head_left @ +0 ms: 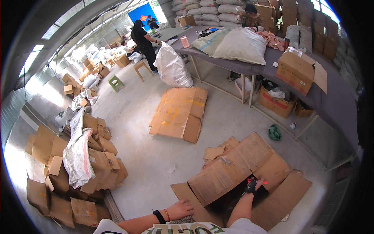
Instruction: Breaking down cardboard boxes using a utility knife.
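A large open cardboard box [230,169] lies in front of me with its flaps spread and its inside dark. My left hand [181,210] is closed at the edge of the box's left flap [191,195], its fingers curled against the cardboard. Reaching over the opening, my right hand [255,184] is closed around a small orange-red object [265,182]. Only the object's end sticks out beside the right flap [272,171], too small to tell its kind. A dark band wraps the right hand.
Flattened cardboard [177,113] lies ahead on the floor. Boxes under a white woven sack [80,156] crowd the left. A long grey-topped table [331,97] runs along the right, with stuffed sacks [239,45] and a box [296,70]. A person [142,43] stands by a white sack [173,66].
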Demonstrator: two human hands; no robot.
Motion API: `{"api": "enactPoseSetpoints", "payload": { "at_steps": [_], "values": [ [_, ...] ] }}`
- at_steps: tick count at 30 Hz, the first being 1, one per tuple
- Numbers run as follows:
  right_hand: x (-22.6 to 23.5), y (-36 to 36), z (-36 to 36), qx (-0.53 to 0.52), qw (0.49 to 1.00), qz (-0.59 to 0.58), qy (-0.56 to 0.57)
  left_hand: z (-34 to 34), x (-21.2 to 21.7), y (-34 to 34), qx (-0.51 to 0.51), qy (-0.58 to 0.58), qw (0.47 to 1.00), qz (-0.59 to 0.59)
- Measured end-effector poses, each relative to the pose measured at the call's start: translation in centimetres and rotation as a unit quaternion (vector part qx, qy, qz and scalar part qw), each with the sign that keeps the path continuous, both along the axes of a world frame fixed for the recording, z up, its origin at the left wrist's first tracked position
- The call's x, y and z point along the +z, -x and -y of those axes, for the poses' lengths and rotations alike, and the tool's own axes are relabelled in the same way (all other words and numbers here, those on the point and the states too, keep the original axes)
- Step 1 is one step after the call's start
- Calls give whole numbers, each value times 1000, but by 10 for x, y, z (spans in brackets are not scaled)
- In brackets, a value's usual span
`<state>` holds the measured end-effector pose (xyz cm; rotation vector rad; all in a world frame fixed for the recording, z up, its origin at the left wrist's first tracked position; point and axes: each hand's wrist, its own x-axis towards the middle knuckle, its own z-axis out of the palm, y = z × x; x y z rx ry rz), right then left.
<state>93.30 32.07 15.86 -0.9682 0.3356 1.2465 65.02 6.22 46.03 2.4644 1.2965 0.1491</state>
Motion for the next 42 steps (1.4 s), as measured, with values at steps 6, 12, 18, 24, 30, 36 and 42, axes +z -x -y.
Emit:
{"api": "enactPoseSetpoints", "payload": {
  "at_steps": [6, 12, 18, 24, 30, 36, 42],
  "values": [
    [113, -15, -8, 75, 989, 128, -17, 7, 2, -11, -28, 1, 1000, 5],
    [208, -45, -55, 112, 971, 157, -143, 37, -1, 6, -11, -17, 1000, 4],
    [355, -3, -52, 156, 927, 235, -247, 56, -7, 49, 60, -69, 995, -42],
    [454, 75, -12, 290, 806, 427, -289, 62, -9, 119, 219, -100, 970, -37],
    [492, 122, 40, 349, 699, 538, -316, 85, -20, 188, 316, -238, 917, -46],
    [454, 133, 29, 470, 682, 503, -248, 125, -6, 207, 336, -242, 910, -11],
    [381, 44, -36, 465, 771, 427, -84, 163, 7, 226, 345, -219, 913, -8]
  ]
}}
